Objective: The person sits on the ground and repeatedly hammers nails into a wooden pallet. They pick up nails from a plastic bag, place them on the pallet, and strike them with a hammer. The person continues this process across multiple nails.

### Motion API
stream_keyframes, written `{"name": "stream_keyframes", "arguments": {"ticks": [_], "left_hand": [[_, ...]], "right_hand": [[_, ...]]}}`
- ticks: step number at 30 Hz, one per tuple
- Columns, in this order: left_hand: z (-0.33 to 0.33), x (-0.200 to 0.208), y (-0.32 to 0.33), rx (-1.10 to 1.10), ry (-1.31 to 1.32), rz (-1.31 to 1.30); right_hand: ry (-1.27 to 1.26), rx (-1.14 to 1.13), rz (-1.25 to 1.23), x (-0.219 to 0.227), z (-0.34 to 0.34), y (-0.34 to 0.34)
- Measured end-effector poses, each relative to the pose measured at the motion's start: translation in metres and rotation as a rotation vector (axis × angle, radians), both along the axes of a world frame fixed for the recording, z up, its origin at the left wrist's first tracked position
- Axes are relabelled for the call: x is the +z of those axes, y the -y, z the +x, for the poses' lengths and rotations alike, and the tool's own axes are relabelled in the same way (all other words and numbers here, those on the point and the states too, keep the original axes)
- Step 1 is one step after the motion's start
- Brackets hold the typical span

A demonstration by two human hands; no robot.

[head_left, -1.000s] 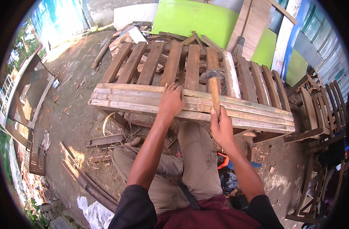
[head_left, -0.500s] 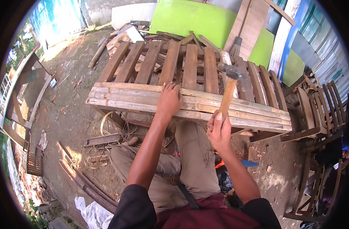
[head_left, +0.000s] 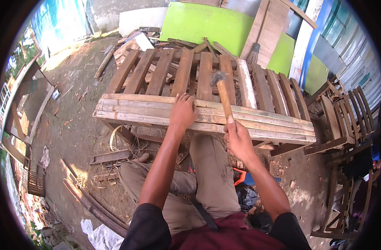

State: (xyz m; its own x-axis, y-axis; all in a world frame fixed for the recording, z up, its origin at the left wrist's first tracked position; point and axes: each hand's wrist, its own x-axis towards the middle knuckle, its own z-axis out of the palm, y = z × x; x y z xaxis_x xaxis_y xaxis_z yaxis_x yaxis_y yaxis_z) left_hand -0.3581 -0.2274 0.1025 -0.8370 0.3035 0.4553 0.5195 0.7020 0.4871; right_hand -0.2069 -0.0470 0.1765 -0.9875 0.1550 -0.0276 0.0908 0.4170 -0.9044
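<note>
My right hand (head_left: pixel 239 139) grips a hammer (head_left: pixel 226 93) by its wooden handle. The dark metal head is raised over the slatted wooden bench (head_left: pixel 205 77) and slightly smeared by motion. Along the bench's near edge run several long, pale wooden strips (head_left: pixel 136 109), side by side. My left hand (head_left: pixel 184 111) rests on these strips left of the hammer, its fingers bent over them. Whether a small thing sits under those fingertips is hidden. My legs are bent below the bench's front edge.
Scrap wood (head_left: pixel 134 48) lies behind the bench, before a lime green panel (head_left: pixel 207 27). More slatted wooden furniture (head_left: pixel 336 121) stands on the right. Bent wooden lengths (head_left: pixel 90 200) and a clear plastic bag (head_left: pixel 102 234) lie at lower left. An orange-and-blue tool (head_left: pixel 241 176) is beside my right leg.
The hammer has swung to the left, its head now over the middle of the bench. My right hand has turned with it. My left hand stays on the strips.
</note>
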Motion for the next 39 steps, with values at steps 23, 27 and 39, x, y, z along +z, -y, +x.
{"name": "stream_keyframes", "arguments": {"ticks": [23, 27, 39], "left_hand": [[0.005, -0.003, -0.004, 0.003, 0.057, -0.042], [0.003, -0.006, -0.002, 0.016, 0.043, -0.033], [0.015, 0.008, 0.006, 0.027, 0.127, 0.058]], "right_hand": [[0.284, 0.045, -0.004, 0.011, 0.003, -0.003], [-0.279, 0.001, 0.081, 0.001, -0.004, 0.005], [0.121, -0.036, -0.406, 0.004, 0.034, -0.007]]}}
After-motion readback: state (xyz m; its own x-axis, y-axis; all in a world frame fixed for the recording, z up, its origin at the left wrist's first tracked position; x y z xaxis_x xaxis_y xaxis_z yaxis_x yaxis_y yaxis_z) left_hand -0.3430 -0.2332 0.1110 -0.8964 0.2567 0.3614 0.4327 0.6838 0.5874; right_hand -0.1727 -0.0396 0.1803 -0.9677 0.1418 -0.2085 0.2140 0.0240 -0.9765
